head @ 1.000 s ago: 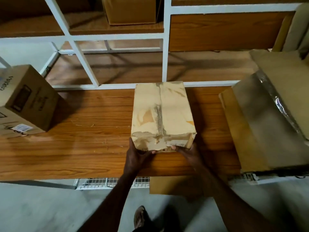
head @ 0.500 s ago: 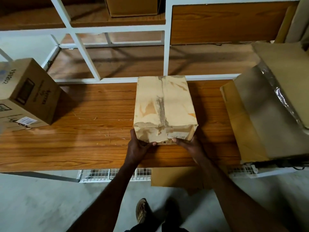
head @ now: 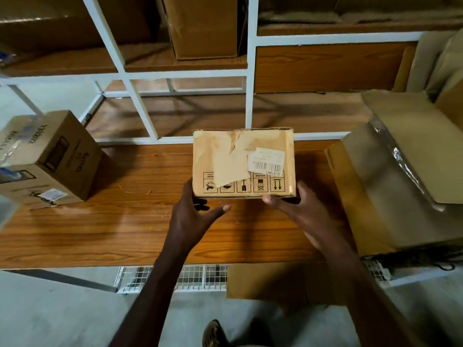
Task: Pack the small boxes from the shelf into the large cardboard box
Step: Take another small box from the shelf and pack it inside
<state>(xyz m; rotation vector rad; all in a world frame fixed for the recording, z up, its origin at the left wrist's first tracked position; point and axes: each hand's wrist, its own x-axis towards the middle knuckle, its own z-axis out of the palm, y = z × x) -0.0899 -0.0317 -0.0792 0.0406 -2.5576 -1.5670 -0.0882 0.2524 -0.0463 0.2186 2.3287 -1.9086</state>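
Left hand: the left hand (head: 193, 216) sits at frame centre, against the lower-left corner of the small box (head: 243, 162). The thumb reaches out under the box's near edge and the fingers curl round the left side. It grips the box.

Right hand: the right hand (head: 300, 211) is at the lower-right corner of the same box, thumb on the near bottom edge, fingers behind the right side. It grips the box. The two hands are apart, one on each lower corner.

Small box: at frame centre, held over the wooden shelf board (head: 125, 226). The face toward the camera carries a barcode label (head: 266, 161), a row of handling symbols and torn paper tape. Whether its far edge touches the board cannot be told.

Large cardboard box: the large cardboard box (head: 390, 186) stands at the right of the frame on the same board, flaps open. Its inside is not visible from here, so its contents cannot be told.

Other stock: a printed carton (head: 50, 159) rests on the board at the left of the frame. Another brown carton (head: 203, 26) stands on the upper shelf at top centre.

Progress: judged as early to middle. One small box is in hand and not yet packed.

Remaining: carry the held box right and set it in the large cardboard box, then, it seems, deal with the other cartons.
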